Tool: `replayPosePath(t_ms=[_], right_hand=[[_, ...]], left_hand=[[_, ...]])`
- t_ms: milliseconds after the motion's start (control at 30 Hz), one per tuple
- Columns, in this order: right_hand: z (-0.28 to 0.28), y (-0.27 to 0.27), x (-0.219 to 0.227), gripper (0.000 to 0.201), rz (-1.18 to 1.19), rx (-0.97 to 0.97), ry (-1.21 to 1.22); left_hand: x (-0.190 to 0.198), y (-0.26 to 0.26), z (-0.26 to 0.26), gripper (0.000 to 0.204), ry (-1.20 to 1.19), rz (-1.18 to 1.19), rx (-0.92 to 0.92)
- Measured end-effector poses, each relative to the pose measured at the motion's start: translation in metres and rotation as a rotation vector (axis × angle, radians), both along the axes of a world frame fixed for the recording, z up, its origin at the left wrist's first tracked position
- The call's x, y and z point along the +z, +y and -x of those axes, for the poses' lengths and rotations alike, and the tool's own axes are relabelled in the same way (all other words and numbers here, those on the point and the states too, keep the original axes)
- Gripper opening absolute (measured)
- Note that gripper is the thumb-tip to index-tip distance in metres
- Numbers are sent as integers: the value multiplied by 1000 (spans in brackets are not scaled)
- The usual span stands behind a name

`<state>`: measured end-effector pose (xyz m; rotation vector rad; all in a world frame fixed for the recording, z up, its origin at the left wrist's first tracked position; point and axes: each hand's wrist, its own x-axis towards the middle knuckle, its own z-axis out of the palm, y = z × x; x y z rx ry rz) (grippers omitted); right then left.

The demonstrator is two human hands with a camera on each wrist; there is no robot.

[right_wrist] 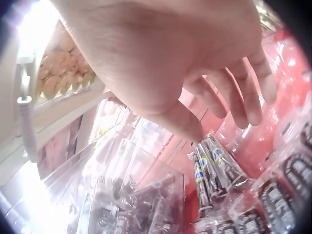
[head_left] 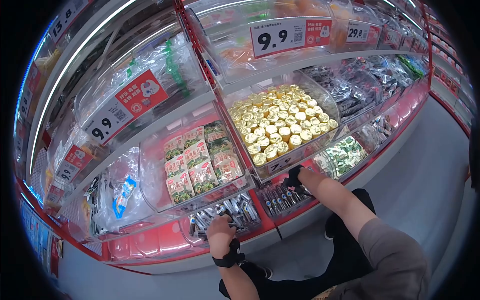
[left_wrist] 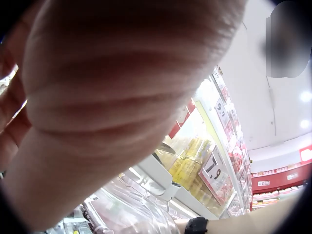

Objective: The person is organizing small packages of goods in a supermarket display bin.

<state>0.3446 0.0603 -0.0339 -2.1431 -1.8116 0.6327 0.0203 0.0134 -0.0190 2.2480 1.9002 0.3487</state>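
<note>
My left hand (head_left: 221, 232) reaches down to a low bin of silver-wrapped snack packets (head_left: 245, 209), its fingers among the near ones. In the left wrist view the heel of that hand (left_wrist: 112, 107) fills much of the picture, and its fingertips are out of sight; I cannot tell whether they grip a packet. In the right wrist view my right hand (right_wrist: 165, 63) has its fingers spread and apart, nothing held. Its thumb tip comes close over slim dark snack sticks (right_wrist: 214, 163) in clear wrappers. The head view shows these sticks (head_left: 282, 201) in the adjoining bin, under the shelf.
Above the low bins, clear tubs hold gold-wrapped rolls (head_left: 285, 120) and flat printed pouches (head_left: 200, 165). The shelf edge (head_left: 270, 176) overhangs my right hand. Green-and-white packets (head_left: 345, 155) lie farther right. Grey floor (head_left: 395, 145) runs alongside the red shelf base.
</note>
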Motion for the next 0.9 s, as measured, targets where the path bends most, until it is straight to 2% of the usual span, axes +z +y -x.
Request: replayPosePath(t_ms=[67, 100, 233, 267, 300, 433, 533, 567, 667, 700, 800, 833, 900], right_hand=[[2, 23, -2, 54, 78, 62, 98], [1, 33, -4, 55, 108, 91, 156], [-8, 45, -8, 58, 169, 224, 301], [-7, 46, -4, 58, 177, 271, 237], [-3, 42, 9, 51, 230, 359, 0], [-19, -7, 20, 40, -1, 627, 148], [-47, -45, 27, 34, -305, 462, 202], [-56, -59, 27, 26, -403, 402, 327], [-67, -87, 37, 24, -432, 187, 435], [-70, -88, 31, 19, -578, 143, 582], [-71, -99, 25, 18, -438, -332, 1653], [-66, -101, 17, 21, -588, -411, 1872], [-54, -111, -6, 19, -661, -606, 1993]], left_hand=[[3, -6, -4, 31, 70, -40, -33], [5, -7, -6, 23, 52, -11, -39], [1, -1, 1, 22, -18, 65, -63], [2, -1, 1, 23, -25, 72, -64], [4, -2, 1, 23, -30, 77, -65], [13, -5, -2, 22, -47, 67, -90], [8, -2, -4, 21, -145, 72, -66], [13, -11, -11, 19, -338, -117, -189], [33, -26, -42, 22, -684, 130, -149], [34, -32, -55, 28, -802, 246, -180], [8, -47, -94, 42, -901, 662, -277], [-5, -56, -106, 46, -958, 764, -250], [-29, -69, -126, 59, -1067, 955, -200]])
